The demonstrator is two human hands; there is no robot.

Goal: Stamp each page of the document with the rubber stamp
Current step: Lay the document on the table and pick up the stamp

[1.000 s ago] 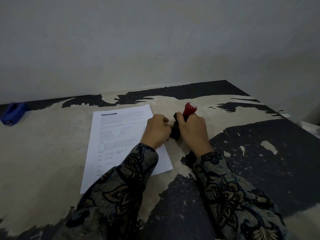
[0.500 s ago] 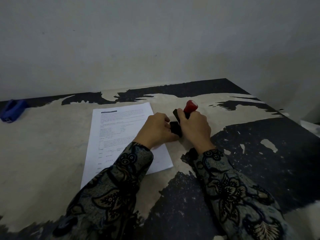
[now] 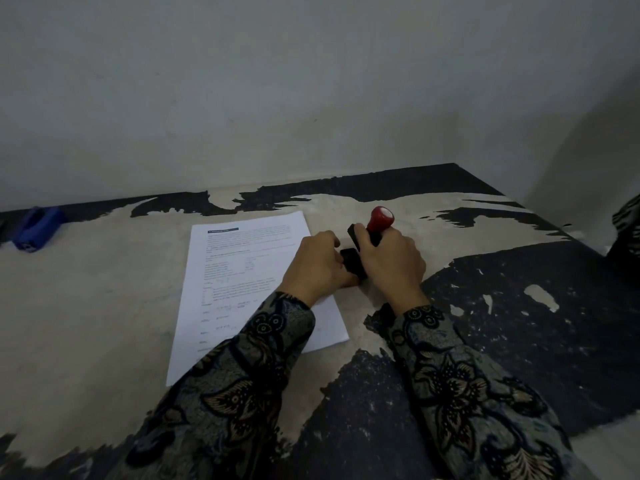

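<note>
A white printed document (image 3: 242, 271) lies on the worn table (image 3: 86, 306). My right hand (image 3: 391, 261) grips the rubber stamp (image 3: 380, 220) just right of the page's right edge. The stamp's red handle tilts up to the right and its black base points left. My left hand (image 3: 317, 268) rests over the page's right edge with its fingers curled on a small black block (image 3: 353, 265), which sits between the two hands under the stamp's base. What the block is cannot be told. Both patterned sleeves cover the page's lower right part.
A blue object (image 3: 34, 230) lies at the far left by the wall. The wall runs along the table's back edge. The table's right edge slants away at the right, with a dark patterned shape (image 3: 627, 230) beyond it.
The stamp has tilted further, and its black base has come up off the black block. Both hands stay in about the same place.
</note>
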